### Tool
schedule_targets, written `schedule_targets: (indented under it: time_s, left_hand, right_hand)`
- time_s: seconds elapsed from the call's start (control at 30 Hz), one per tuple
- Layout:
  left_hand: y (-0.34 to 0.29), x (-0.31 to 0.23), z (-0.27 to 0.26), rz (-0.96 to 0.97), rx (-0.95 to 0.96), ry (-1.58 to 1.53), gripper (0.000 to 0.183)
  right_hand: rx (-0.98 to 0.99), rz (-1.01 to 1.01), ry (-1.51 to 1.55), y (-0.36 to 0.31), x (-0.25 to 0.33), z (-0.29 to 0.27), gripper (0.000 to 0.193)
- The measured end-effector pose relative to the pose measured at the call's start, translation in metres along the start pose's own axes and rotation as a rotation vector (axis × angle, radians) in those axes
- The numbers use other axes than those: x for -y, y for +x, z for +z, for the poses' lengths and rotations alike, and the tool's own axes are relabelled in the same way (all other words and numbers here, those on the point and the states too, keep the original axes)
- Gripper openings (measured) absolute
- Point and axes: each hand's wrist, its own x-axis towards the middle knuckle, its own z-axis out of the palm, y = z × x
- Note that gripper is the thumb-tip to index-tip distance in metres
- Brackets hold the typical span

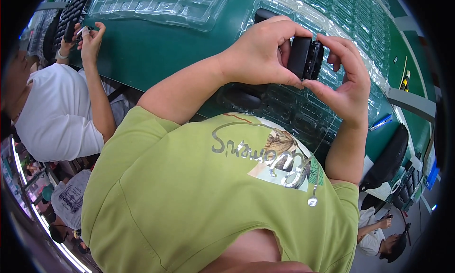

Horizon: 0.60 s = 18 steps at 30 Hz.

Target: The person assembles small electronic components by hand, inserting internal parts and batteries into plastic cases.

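Between my two hands is a small black two-part case (298,57), a smooth rounded shell with a second part showing uneven inner detail on its right side. My left hand (265,50) grips the smooth shell, thumb below and fingers above. From the other side, my right hand (348,71) pinches the detailed part with thumb and forefinger, its other fingers curled. Whether the two parts are joined, I cannot tell. Beneath my hands lie clear plastic trays (353,24) with moulded pockets. One rounded black piece (264,15) sits behind my left hand, another (242,98) below my left wrist.
More clear trays (156,8) lie across the green table (156,50) at the far left. A co-worker in a white shirt (59,114) handles a small object at left. To the right are a blue pen-like tool (381,122), a yellow-and-black tool (405,81) and a black pouch-like item (388,159).
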Motion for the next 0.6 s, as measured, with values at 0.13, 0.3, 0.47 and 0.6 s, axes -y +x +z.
schedule_targets:
  time_s: [0.13,0.3,0.47,0.6]
  left_hand:
    - [-0.002,-0.001,-0.001,0.012,-0.019,-0.07,0.071]
    - [-0.001,0.006,-0.003,0.029,0.007,-0.042,0.069]
    - [-0.005,0.005,-0.001,0.048,0.024,-0.131,0.066]
    - [-0.003,0.006,-0.002,0.085,0.017,-0.039,0.064]
  right_hand:
    - [-0.019,0.008,-0.01,-0.002,0.002,0.003,0.064]
    - [-0.028,-0.089,-0.115,0.001,0.007,0.002,0.063]
    - [0.05,0.027,0.002,-0.003,0.011,-0.009,0.061]
    - [0.049,-0.054,-0.062,-0.004,0.013,-0.004,0.061]
